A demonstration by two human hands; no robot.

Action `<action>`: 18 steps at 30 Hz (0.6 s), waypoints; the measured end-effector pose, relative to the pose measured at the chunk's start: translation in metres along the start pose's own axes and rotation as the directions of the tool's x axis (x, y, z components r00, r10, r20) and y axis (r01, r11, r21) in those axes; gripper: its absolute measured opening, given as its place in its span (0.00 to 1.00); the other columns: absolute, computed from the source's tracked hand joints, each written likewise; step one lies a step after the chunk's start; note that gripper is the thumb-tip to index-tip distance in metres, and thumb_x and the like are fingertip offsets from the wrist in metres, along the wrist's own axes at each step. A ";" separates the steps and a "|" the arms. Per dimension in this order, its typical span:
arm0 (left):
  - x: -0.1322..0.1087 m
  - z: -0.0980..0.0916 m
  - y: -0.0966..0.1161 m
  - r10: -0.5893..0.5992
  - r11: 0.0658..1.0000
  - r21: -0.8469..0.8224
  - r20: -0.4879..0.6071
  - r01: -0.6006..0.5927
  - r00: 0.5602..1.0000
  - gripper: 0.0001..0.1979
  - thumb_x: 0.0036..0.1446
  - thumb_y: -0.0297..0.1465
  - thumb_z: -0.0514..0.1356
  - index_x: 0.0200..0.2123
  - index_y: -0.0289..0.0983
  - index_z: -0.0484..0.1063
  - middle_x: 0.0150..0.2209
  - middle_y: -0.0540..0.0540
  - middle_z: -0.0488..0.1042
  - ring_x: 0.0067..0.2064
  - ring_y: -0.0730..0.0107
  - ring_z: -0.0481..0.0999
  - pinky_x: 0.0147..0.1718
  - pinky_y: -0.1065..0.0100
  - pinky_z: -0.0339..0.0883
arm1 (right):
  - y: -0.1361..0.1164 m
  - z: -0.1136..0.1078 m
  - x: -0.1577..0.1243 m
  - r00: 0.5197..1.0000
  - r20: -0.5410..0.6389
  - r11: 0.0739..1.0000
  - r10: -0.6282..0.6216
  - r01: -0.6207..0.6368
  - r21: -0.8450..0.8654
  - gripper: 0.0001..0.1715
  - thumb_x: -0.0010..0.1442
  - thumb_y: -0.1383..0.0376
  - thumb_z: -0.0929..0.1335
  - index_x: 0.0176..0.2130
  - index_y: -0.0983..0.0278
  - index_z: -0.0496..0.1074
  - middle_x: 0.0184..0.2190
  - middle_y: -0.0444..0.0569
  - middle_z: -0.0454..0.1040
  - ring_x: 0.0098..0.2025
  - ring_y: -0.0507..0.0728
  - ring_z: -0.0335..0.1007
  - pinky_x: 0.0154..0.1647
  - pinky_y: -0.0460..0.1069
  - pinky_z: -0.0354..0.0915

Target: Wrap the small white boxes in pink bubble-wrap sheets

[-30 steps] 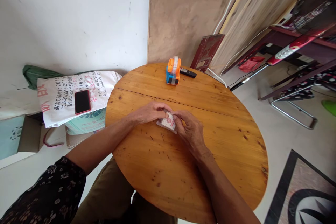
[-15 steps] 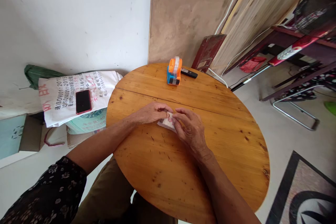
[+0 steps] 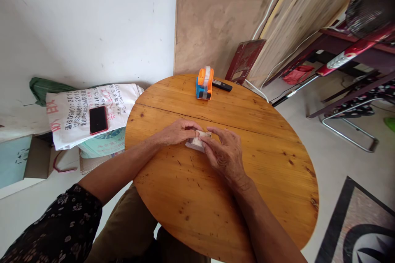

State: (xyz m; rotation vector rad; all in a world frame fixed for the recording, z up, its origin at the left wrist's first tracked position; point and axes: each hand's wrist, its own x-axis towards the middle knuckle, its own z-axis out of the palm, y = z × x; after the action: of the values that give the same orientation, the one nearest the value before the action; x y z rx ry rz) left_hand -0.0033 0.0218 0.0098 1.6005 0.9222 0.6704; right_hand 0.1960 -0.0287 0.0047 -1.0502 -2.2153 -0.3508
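Note:
Between my two hands on the round wooden table [image 3: 173, 189] lies a small white box-shaped packet [image 3: 195, 143], partly covered by fingers. My left hand [image 3: 181, 132] grips its far left edge, thumb and fingers closed together. From the right, my right hand [image 3: 224, 148] pinches the packet's top and right side with thumb and fingers, the index finger arched. What is printed on the packet is too small to read.
An orange and blue tape dispenser [image 3: 204, 83] stands at the table's far edge, beside a black-handled object [image 3: 222, 85]. A phone [image 3: 98, 119] rests on white sacking [image 3: 70, 107] to the left. A dark red chair back [image 3: 246, 59] touches the far right side.
My right fingers have shifted slightly across the packet's top, and a reddish mark seen there before is now covered or turned away. My left hand stays nearly in place.

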 end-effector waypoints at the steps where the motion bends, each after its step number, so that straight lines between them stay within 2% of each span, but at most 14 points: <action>1: 0.000 0.000 0.000 0.000 1.000 0.006 -0.001 0.000 1.000 0.14 0.55 0.34 0.59 0.41 0.34 0.78 0.32 0.48 0.75 0.33 0.73 0.70 0.34 0.71 0.62 | 0.000 0.000 0.000 1.000 0.004 1.000 0.003 -0.003 0.007 0.09 0.61 0.68 0.68 0.41 0.59 0.77 0.48 0.55 0.77 0.46 0.61 0.73 0.51 0.61 0.63; 9: -0.002 0.002 0.003 0.025 1.000 0.014 -0.002 -0.025 1.000 0.14 0.57 0.32 0.58 0.42 0.33 0.78 0.30 0.49 0.74 0.31 0.74 0.68 0.30 0.72 0.60 | 0.001 -0.003 -0.001 1.000 0.030 1.000 -0.007 0.007 0.000 0.10 0.61 0.69 0.68 0.41 0.59 0.76 0.50 0.57 0.76 0.48 0.63 0.73 0.51 0.62 0.64; 14: -0.002 0.002 0.003 0.030 0.999 -0.015 -0.001 -0.030 1.000 0.15 0.57 0.32 0.58 0.44 0.32 0.78 0.31 0.49 0.75 0.30 0.75 0.68 0.31 0.73 0.60 | 0.000 -0.001 -0.001 0.999 0.000 0.999 -0.040 0.040 -0.003 0.10 0.59 0.70 0.68 0.41 0.61 0.76 0.49 0.57 0.77 0.46 0.62 0.74 0.51 0.62 0.65; 18: -0.001 0.002 0.001 0.031 0.999 -0.022 0.003 -0.030 1.000 0.16 0.58 0.32 0.58 0.46 0.32 0.78 0.30 0.49 0.75 0.29 0.76 0.67 0.29 0.73 0.60 | -0.001 -0.001 -0.002 0.999 -0.021 0.994 0.033 -0.031 0.102 0.11 0.60 0.69 0.67 0.42 0.58 0.76 0.49 0.54 0.76 0.47 0.62 0.74 0.52 0.62 0.65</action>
State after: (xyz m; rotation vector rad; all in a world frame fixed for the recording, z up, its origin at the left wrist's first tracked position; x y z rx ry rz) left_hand -0.0025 0.0195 0.0104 1.5987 0.8866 0.6965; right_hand 0.1970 -0.0308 0.0045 -1.0214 -2.1698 -0.2321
